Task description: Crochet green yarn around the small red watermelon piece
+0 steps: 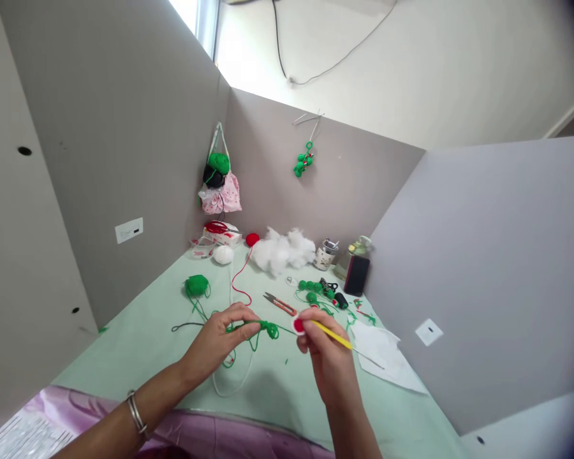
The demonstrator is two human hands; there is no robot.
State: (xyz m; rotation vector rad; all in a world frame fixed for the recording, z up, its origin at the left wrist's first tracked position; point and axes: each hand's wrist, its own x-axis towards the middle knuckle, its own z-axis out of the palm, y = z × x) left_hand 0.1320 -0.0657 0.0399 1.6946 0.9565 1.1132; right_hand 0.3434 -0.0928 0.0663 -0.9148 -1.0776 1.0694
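Note:
My left hand pinches a bunch of looped green yarn between thumb and fingers, above the mint-green tabletop. A green strand runs from it across to my right hand. That hand is closed on a yellow-handled crochet hook, whose thin metal shaft points down to the right. At its fingertips is a small red round piece with a white edge. Orange-handled scissors lie just beyond, between the hands. Loose green and white yarn trails below my left hand.
A green yarn ball sits at left. White stuffing, a red ball and a white ball lie at the back. Green crocheted balls, a phone and white paper are at right. Partitions enclose the table.

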